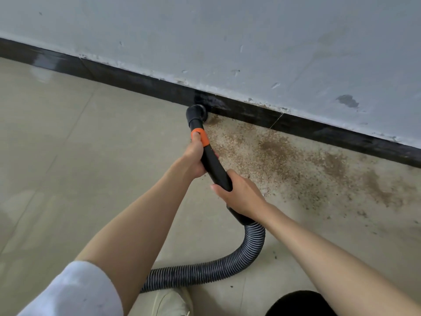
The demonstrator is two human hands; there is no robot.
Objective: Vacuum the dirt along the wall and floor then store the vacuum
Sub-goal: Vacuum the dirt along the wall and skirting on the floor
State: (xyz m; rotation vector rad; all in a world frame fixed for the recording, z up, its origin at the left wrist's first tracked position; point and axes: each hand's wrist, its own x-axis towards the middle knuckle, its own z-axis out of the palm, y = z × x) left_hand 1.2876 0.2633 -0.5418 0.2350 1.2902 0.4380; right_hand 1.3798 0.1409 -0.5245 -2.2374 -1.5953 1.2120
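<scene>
Here both hands, left hand [193, 160] and right hand [239, 195], wrap tightly round the vacuum wand [215, 165].

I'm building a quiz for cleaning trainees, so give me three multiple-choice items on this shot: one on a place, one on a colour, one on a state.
1. Where is the vacuum's brush nozzle?
A. Where the floor meets the black baseboard
B. High on the wall
C. Beside the shoe

2. What colour is the band on the wand?
A. Blue
B. Orange
C. Green

3. How is the wand held?
A. By one hand only
B. It lies loose on the floor
C. By both hands

Answers:
1 A: the nozzle sits at the foot of the black baseboard, at the left end of the dirt.
2 B: an orange band rings the wand just above the left hand.
3 C: the left hand grips near the band, and the right hand grips lower, by the ribbed hose.
</scene>
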